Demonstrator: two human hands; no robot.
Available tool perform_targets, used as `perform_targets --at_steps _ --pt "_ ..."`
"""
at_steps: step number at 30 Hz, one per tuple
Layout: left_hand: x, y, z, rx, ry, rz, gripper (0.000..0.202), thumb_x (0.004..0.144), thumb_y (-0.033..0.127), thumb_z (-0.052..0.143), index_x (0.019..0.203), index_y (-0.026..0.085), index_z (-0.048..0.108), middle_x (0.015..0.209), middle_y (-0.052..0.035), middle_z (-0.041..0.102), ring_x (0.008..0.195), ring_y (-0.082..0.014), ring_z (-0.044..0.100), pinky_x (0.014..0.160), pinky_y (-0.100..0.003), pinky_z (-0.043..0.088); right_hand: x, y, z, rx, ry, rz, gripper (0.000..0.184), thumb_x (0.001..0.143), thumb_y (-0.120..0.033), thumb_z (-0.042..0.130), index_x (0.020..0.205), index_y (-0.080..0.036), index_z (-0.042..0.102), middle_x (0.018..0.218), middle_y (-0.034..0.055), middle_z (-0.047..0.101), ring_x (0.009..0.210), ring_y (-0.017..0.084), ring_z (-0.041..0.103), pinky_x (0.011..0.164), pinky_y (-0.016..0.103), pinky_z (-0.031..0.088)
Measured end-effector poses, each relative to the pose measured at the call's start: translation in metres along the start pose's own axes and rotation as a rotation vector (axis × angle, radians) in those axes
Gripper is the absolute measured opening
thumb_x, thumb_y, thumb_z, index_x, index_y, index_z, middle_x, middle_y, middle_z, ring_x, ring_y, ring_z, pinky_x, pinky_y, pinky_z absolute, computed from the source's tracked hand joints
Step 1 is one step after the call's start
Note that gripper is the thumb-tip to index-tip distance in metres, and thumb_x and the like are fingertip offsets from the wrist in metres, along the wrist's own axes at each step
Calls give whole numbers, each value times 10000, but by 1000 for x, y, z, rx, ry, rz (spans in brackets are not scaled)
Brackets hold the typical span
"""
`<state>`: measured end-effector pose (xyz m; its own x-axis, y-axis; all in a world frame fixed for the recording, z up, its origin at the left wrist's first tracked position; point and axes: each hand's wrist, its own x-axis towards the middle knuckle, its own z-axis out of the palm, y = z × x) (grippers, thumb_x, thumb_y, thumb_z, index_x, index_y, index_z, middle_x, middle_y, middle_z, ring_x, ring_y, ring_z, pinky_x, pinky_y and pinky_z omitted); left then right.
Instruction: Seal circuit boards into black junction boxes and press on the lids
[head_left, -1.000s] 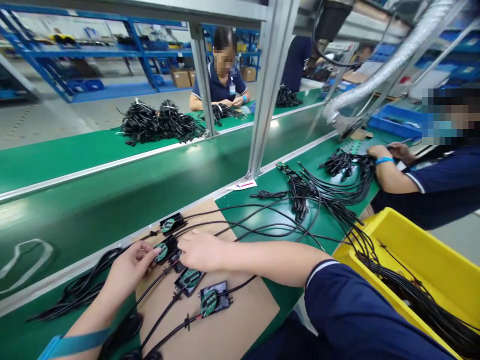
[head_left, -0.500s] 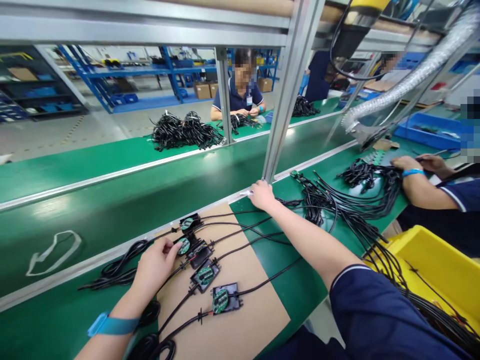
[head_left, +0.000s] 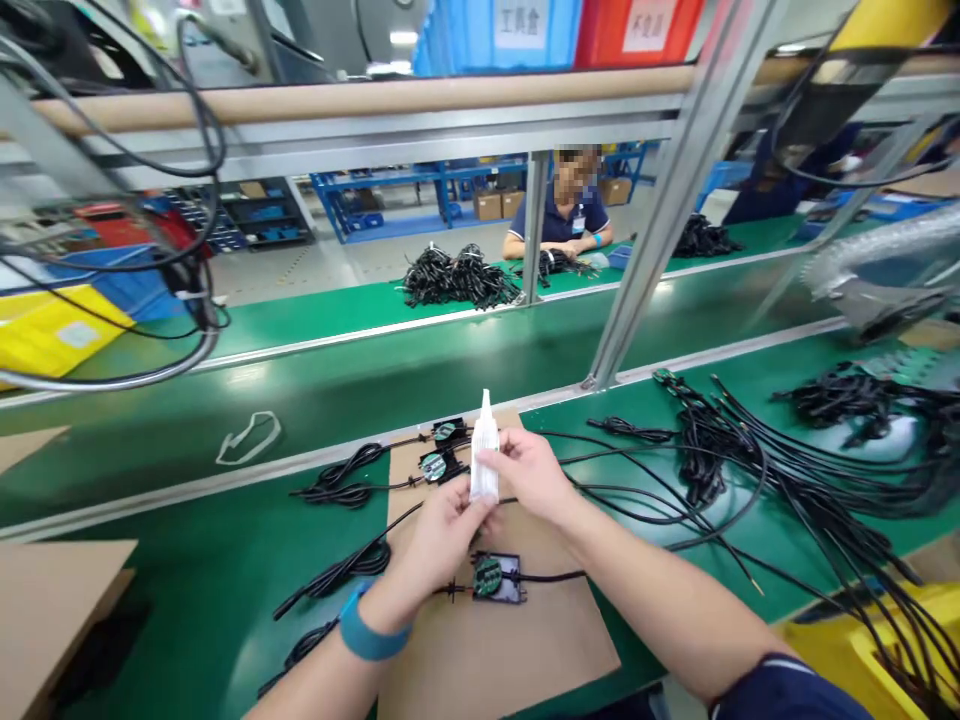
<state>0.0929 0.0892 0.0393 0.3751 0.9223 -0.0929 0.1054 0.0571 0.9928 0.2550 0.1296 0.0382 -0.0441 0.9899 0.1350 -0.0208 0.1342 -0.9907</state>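
Note:
Both hands grip a white glue tube (head_left: 484, 460), upright with its narrow nozzle pointing up. My left hand (head_left: 441, 535) pinches its lower end, and my right hand (head_left: 532, 475) closes around its side higher up. Beneath them lies a cardboard sheet (head_left: 540, 630) bearing small black housings with round green circuit boards. One nearby circuit board (head_left: 487, 576) sits in its housing just below my hands. Farther back are another circuit board (head_left: 433, 466) and a third board (head_left: 449, 432). Black cables run out from both sides of the housings. My hands hide part of the row.
Bundled black cables (head_left: 705, 440) spread across the bench at right, some hanging into a yellow bin (head_left: 907, 640). A metal post (head_left: 652, 220) rises behind the bench edge. A white strip loop (head_left: 251, 435) lies on the belt. Across it, a person sits beside cable heaps (head_left: 457, 275).
My left hand has left the circuit board and joined my right hand on the glue tube. My right hand has come from the bench edge to above the cardboard. The view has turned left.

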Motion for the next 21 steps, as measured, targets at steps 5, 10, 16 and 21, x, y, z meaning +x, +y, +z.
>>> perform_targets --at_steps 5,10,16,21 --pt "-21 -11 10 -101 42 -120 461 888 623 593 774 177 568 526 8 585 401 -88 470 421 -208 318 -39 -8 18 213 -217 202 417 634 -446 887 825 -180 629 715 -6 653 604 141 582 558 261 463" --pt "-36 -22 16 -189 25 -156 464 852 632 628 834 173 561 548 8 605 417 -87 474 435 -203 327 -43 -3 8 57 -299 260 376 721 -488 831 713 -163 641 654 10 642 573 151 578 540 268 437" --pt "-39 -13 12 -275 -52 -223 494 824 654 638 837 167 552 547 -2 619 402 -84 475 440 -206 347 -32 -2 12 51 -298 255 483 825 -585 706 637 -143 652 628 17 613 584 125 506 578 262 399" --pt "-27 0 -3 -306 -68 -243 446 827 608 650 862 172 564 540 9 619 381 -85 463 409 -199 315 -16 3 21 113 -171 370 545 838 -640 665 592 -160 590 559 20 566 509 129 473 494 264 359"
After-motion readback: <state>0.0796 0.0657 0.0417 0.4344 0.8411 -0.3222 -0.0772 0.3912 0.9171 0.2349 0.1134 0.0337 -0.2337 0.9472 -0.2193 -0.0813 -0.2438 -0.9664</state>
